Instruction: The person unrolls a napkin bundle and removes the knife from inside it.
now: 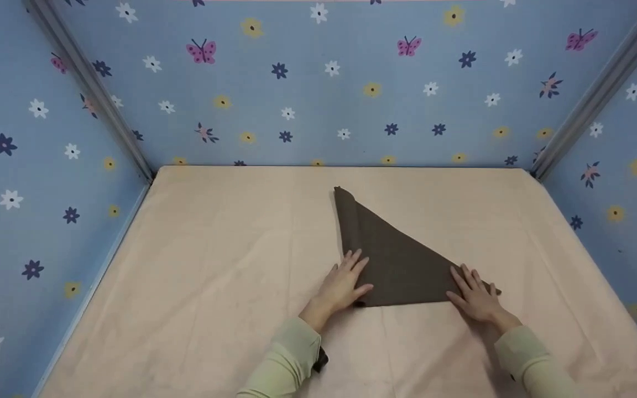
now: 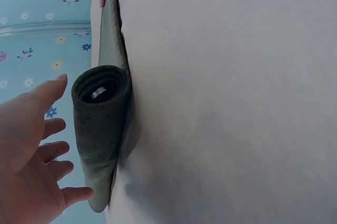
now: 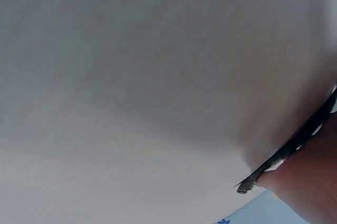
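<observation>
A dark brown cloth lies on the table, folded into a triangle shape with its left side turned into a roll. My left hand touches the near end of that roll, fingers spread and fairly straight. From the left wrist, the roll's open end shows several coiled layers and a small whitish patch inside; the left hand is beside it. My right hand rests on the cloth's pointed right corner, fingers extended. In the right wrist view, part of the right hand lies over the thin cloth edge.
A pale pink cover spreads over the table. Blue walls with flowers and butterflies enclose the back and both sides, with grey posts at the rear corners. A small black item sits at the left cuff.
</observation>
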Available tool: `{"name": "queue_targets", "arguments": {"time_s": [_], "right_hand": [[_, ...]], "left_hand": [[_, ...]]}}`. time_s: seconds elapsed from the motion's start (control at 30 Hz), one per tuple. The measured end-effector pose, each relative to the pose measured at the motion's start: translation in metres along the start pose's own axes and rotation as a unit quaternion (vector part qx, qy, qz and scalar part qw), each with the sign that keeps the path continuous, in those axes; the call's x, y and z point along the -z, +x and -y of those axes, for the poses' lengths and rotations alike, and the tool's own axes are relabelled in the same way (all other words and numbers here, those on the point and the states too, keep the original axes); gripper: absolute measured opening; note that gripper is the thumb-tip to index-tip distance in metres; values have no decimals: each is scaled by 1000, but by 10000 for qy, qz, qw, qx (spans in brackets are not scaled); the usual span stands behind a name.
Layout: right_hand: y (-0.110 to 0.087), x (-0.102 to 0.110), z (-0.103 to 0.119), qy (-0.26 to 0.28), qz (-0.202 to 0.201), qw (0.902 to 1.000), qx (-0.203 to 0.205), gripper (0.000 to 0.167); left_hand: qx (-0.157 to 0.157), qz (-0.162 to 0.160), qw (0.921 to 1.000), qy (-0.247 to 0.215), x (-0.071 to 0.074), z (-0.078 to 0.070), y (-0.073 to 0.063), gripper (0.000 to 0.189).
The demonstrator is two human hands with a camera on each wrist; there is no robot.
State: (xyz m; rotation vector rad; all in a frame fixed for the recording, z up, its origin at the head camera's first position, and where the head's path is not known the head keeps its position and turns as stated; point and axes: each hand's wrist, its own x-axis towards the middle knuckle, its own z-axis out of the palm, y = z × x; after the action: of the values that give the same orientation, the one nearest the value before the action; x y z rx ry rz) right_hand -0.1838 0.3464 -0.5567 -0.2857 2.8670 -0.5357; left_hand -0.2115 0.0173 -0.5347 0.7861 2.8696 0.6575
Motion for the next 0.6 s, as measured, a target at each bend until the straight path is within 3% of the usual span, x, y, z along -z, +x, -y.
{"name": "queue_targets", "arguments": {"time_s": [0.2,0.6], "right_hand": [[0,0,-1,-38,-6,10000,-9,65],[0,0,-1,25,4,10000,-9,65]], "left_hand": [[22,-179,9996,194,-10,-2,9,61],[88,-38,9984,552,-19,-1,14,66]]}}
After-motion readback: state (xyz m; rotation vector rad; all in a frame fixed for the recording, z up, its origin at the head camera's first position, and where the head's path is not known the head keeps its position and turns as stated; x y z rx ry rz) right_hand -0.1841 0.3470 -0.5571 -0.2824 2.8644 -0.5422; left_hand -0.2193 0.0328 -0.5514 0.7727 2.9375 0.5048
